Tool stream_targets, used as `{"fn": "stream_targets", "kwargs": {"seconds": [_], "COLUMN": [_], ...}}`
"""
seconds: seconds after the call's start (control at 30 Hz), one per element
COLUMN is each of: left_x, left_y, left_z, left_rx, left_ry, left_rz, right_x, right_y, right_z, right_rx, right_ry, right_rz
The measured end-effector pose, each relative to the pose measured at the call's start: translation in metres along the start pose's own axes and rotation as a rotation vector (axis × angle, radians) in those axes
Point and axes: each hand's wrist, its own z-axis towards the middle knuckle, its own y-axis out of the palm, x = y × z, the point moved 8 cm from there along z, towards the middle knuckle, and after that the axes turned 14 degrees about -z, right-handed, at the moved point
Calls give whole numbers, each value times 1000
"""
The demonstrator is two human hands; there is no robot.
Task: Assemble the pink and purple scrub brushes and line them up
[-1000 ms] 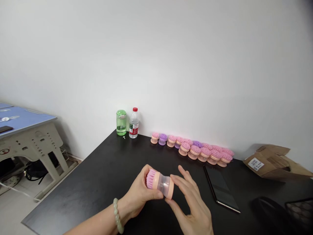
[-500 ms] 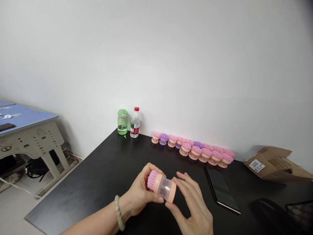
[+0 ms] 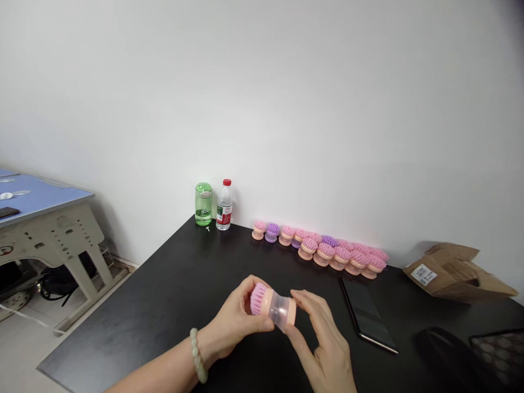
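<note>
Both my hands hold a pink-bristled dish brush [image 3: 275, 307] with a clear middle section and peach ends, lying roughly level above the black table. My left hand [image 3: 233, 312], wearing a pale green bead bracelet [image 3: 197, 356], wraps the bristle end. My right hand [image 3: 323, 344] pinches the peach end cap between fingers and thumb. Part of the brush's underside is hidden by my fingers.
A black table [image 3: 164, 311] holds a green bottle [image 3: 203, 204], a water bottle [image 3: 224, 206], a row of several brushes [image 3: 321, 250] along the wall, a phone [image 3: 365, 314], a cardboard package [image 3: 454, 273], and dark objects [image 3: 446, 355] at lower right.
The brush has turned a little in my hands, its bristle end shifting right and sitting more level. My right fingers have moved along the end cap. The view has shifted slightly.
</note>
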Motion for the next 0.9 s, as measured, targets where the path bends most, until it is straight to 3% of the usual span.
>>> {"fn": "stream_targets", "kwargs": {"seconds": [0.2, 0.47, 0.73, 0.9], "left_x": [0, 14, 30, 32], "left_y": [-8, -20, -8, -9], "left_z": [2, 3, -2, -1], "left_rx": [43, 66, 39, 42], "left_ry": [-2, 189, 338, 331], "left_rz": [87, 455, 698, 707], "right_x": [4, 14, 25, 24], "right_y": [-3, 10, 20, 19], "right_z": [2, -2, -5, -3], "right_rx": [11, -76, -133, -120], "right_ry": [42, 159, 253, 214], "right_rz": [5, 127, 235, 242]}}
